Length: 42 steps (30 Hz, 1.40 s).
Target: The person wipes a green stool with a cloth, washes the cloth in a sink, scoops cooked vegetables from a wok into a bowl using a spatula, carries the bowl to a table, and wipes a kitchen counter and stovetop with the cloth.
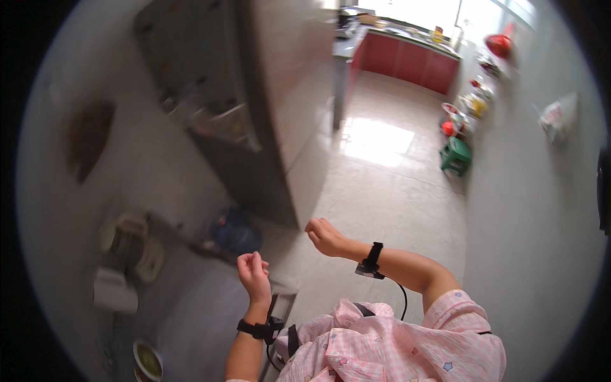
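Note:
My left hand (253,277) is raised beside the grey tabletop (191,315), its fingers curled in and nothing visible in them. Past it, a blurred blue water bottle (236,231) stands near the foot of a tall refrigerator (210,71). My right hand (327,237) hangs in the air over the tiled floor (382,210), loosely closed, with no object showing in it. Each wrist wears a black strap with a small device. A bowl (149,360) with greenish contents sits on the table at lower left.
A white paper roll (114,291) and a pale appliance (131,246) are at the left. A green plastic stool (456,155) and several bags (470,107) line the right wall. Red kitchen cabinets (405,62) with a cluttered counter stand at the far end.

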{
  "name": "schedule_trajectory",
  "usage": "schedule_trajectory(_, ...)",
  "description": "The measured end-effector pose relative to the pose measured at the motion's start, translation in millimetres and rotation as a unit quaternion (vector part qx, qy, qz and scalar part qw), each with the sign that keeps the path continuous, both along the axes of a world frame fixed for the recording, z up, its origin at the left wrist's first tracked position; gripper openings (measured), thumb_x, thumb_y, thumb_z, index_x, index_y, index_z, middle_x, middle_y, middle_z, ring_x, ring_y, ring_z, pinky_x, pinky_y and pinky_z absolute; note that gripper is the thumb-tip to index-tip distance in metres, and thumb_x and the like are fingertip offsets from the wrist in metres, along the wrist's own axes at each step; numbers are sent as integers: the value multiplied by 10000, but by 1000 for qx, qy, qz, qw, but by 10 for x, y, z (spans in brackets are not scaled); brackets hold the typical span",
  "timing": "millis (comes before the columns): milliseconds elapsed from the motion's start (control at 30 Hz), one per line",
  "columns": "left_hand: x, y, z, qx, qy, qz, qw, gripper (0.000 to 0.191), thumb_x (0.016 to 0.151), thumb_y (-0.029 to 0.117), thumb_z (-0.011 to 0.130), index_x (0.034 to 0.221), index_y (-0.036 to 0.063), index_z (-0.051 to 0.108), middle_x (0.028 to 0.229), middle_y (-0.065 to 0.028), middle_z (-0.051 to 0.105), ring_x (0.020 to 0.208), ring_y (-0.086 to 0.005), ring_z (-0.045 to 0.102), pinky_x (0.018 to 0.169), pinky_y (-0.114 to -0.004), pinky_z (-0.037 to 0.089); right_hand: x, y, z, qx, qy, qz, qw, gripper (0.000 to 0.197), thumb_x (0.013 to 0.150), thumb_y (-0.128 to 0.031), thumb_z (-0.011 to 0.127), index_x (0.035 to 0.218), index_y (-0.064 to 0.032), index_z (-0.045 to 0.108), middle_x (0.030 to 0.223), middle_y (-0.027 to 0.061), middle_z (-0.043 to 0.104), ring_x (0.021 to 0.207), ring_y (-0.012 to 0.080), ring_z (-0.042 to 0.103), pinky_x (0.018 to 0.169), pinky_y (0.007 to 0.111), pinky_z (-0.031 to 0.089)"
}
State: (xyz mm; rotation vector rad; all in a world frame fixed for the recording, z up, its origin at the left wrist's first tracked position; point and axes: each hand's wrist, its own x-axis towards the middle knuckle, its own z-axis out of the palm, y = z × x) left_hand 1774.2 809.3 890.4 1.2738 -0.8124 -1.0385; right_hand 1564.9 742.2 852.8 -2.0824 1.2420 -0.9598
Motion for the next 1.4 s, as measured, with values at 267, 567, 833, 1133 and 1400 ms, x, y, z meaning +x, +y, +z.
schedule_trajectory(267, -2090, -1534, -64, -62, -99, -307, 945, 80, 878, 106, 553, 877, 50, 495, 686, -8, 544, 616, -71, 549, 505, -202, 427, -2084, -544, -284, -12, 22, -241, 970, 122, 824, -123, 509, 938, -101, 550, 988, 94, 580, 943, 342, 489, 794, 432, 404)
schedule_trajectory(567, -4185, -3734, -153, -65, -192, -428, 881, 149, 867, 147, 576, 866, 0, 604, 657, -35, 607, 593, -63, 559, 531, -210, 459, -4199, -1859, 31, 150, 159, -305, 927, 581, 841, -356, 551, 1370, -284, 321, 1422, 158, 255, 1242, 396, 299, 962, 562, 292)
schedule_trajectory(833, -6620, -5128, 63, -152, -250, -554, 779, 275, 837, 279, 606, 990, 52, 622, 804, -109, 662, 678, -201, 625, 632, -317, 475, -6491, -2794, 128, 258, 204, -366, 871, 654, 851, -406, 518, 1416, -316, 200, 1461, 163, 190, 1291, 431, 230, 1011, 582, 220)
schedule_trajectory(1133, -8714, -7558, 452, -226, -410, -480, 741, 323, 817, 358, 609, 1035, 121, 633, 1003, -84, 653, 949, -255, 601, 921, -540, 307, -8612, -5393, 371, 361, 190, -324, 854, 685, 862, -397, 495, 1430, -336, 115, 1500, 112, 104, 1344, 421, 112, 1011, 619, 177)
schedule_trajectory(1400, -9357, -10137, 393, -143, -417, -393, 807, 229, 816, 214, 623, 947, 28, 649, 857, -135, 671, 820, -233, 655, 728, -316, 496, -9518, -8298, 705, 255, 219, -174, 926, 696, 868, -449, 485, 1435, -302, 110, 1497, 83, 132, 1366, 379, 76, 1034, 625, 138)
